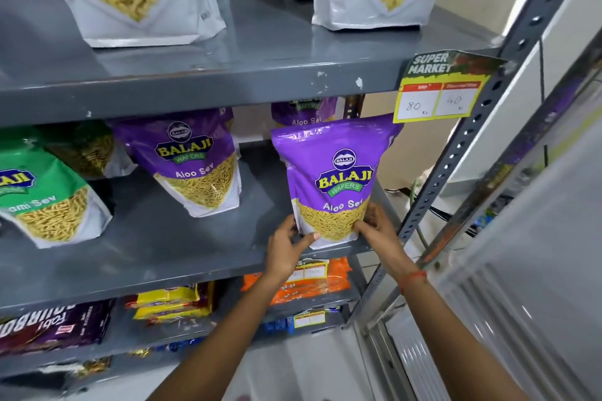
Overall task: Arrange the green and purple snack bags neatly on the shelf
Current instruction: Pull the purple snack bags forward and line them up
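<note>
Two purple Aloo Sev bags (198,166) stand behind and left, green sev bag (42,202) far left | price tag (439,91) above right | left hand (288,249) and right hand (379,231) pinch front purple Aloo Sev bag (335,172) at its bottom corners, upright at middle shelf (163,257) near edge.

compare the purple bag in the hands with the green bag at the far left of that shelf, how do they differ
The purple plastic Aloo Sev snack bag stands upright at the shelf's right front edge, gripped low by the left hand and right hand. The green plastic sev snack bag leans tilted, untouched, partly cut off by the frame. Both carry the Balaji logo and a clear window showing yellow sev.
</note>
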